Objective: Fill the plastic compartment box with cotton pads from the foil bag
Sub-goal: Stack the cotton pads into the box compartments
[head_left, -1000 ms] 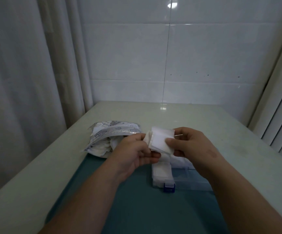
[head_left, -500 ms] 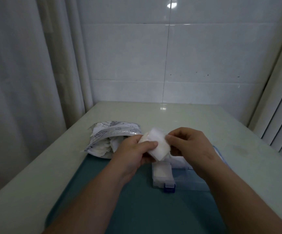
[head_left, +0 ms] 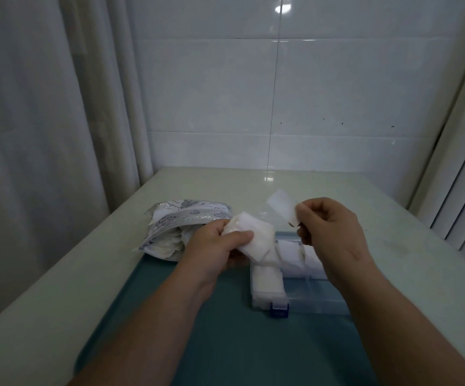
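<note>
Our L hand (head_left: 214,249) grips a stack of cotton pads (head_left: 256,238), thumb on top; R hand (head_left: 331,229) pinches one pad (head_left: 281,207) at fingertips, above compartment box (head_left: 317,305) w/ foil bag (head_left: 181,218) to its left

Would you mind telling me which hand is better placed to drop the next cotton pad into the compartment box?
The right hand, I think: it pinches a single pad, held apart from the others and raised above the box, while the left hand grips the whole stack.
</note>
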Demonstrator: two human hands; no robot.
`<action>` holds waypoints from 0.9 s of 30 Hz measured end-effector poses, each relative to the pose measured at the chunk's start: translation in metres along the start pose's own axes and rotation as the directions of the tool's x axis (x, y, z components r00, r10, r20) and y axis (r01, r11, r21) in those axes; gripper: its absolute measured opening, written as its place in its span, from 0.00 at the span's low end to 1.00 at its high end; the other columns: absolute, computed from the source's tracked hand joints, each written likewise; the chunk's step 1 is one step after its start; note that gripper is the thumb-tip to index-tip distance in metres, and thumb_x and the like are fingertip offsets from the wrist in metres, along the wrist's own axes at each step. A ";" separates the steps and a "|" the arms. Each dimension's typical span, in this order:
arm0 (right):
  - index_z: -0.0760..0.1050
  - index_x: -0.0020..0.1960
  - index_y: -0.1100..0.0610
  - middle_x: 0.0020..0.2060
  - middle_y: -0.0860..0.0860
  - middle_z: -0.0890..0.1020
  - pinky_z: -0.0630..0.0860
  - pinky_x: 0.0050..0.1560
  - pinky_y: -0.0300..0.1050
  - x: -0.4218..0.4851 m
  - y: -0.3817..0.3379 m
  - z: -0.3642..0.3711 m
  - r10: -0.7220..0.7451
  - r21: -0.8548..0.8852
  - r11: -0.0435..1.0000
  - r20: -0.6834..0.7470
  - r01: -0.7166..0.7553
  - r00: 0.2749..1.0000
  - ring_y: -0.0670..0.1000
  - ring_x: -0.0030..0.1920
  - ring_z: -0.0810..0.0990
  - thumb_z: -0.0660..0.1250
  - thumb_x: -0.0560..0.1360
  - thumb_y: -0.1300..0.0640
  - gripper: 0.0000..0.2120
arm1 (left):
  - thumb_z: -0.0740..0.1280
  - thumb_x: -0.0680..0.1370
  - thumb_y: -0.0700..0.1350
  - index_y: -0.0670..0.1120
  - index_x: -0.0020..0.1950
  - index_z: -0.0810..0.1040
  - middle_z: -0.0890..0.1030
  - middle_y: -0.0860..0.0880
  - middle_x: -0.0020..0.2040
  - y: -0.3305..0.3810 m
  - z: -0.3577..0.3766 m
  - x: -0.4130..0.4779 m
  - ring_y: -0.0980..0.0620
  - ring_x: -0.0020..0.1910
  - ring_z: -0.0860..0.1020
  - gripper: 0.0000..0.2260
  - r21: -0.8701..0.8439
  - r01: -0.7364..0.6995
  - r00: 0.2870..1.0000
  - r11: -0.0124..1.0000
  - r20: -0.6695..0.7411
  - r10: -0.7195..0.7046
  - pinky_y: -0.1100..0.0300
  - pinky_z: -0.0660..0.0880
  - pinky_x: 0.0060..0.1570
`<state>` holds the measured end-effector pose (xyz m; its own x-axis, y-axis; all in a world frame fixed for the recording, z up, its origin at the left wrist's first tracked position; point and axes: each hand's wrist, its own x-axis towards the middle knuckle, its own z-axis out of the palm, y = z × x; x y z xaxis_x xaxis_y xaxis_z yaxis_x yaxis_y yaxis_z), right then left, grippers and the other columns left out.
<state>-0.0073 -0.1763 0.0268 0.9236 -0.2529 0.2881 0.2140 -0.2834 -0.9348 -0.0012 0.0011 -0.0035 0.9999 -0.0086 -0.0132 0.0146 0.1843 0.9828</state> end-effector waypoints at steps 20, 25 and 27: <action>0.69 0.56 0.43 0.45 0.43 0.80 0.77 0.42 0.40 -0.002 0.007 0.009 0.012 -0.159 0.986 0.352 0.047 0.936 0.46 0.45 0.80 0.71 0.73 0.57 0.17 | 0.69 0.74 0.33 0.41 0.55 0.79 0.85 0.43 0.50 0.000 0.002 -0.003 0.44 0.50 0.84 0.11 0.012 -0.025 0.997 1.000 0.076 0.024 0.54 0.81 0.47; 0.71 0.51 0.44 0.45 0.46 0.82 0.78 0.43 0.41 -0.002 0.006 0.009 -0.018 -0.153 0.985 0.365 0.079 0.931 0.47 0.44 0.81 0.70 0.74 0.58 0.12 | 0.69 0.74 0.32 0.40 0.55 0.79 0.85 0.42 0.50 0.001 0.002 -0.003 0.45 0.49 0.84 0.11 0.015 -0.034 0.995 0.999 0.091 0.032 0.54 0.81 0.45; 0.72 0.52 0.46 0.46 0.46 0.81 0.77 0.43 0.40 -0.002 0.006 0.009 -0.018 -0.155 0.984 0.371 0.082 0.928 0.47 0.45 0.80 0.70 0.74 0.58 0.12 | 0.69 0.74 0.32 0.40 0.55 0.80 0.85 0.42 0.49 0.001 0.003 -0.003 0.45 0.49 0.84 0.10 0.010 -0.030 0.995 1.000 0.091 0.029 0.54 0.81 0.45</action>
<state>-0.0048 -0.1694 0.0189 0.9715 0.1139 0.2077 0.2368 -0.4433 -0.8645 -0.0044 -0.0011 -0.0020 0.9952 -0.0930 0.0317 -0.0151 0.1742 0.9846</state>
